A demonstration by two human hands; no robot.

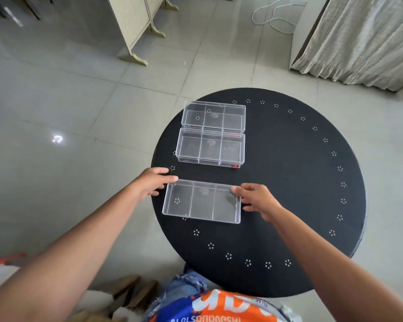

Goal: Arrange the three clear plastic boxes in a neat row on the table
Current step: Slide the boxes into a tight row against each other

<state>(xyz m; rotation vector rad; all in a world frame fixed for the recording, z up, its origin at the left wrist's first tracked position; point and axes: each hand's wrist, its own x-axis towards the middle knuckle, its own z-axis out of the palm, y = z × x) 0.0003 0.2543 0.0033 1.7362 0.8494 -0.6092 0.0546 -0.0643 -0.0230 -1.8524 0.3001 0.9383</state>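
Observation:
Three clear plastic boxes with three compartments each lie on the left half of a round black table (288, 182). The far box (214, 116) and the middle box (211, 148) touch edge to edge. The near box (201, 201) lies apart from them, closer to me, a little skewed. My left hand (153, 182) has its fingertips on the near box's left end, at the far corner. My right hand (256, 198) touches the right end of the same box, fingers on its far right corner.
The table's left edge is close to the boxes; its right half is bare black surface with white dot patterns. Around the table are grey floor tiles, a cream cabinet (135, 26) at the back, a curtain (363, 38) and a white cord (275, 17).

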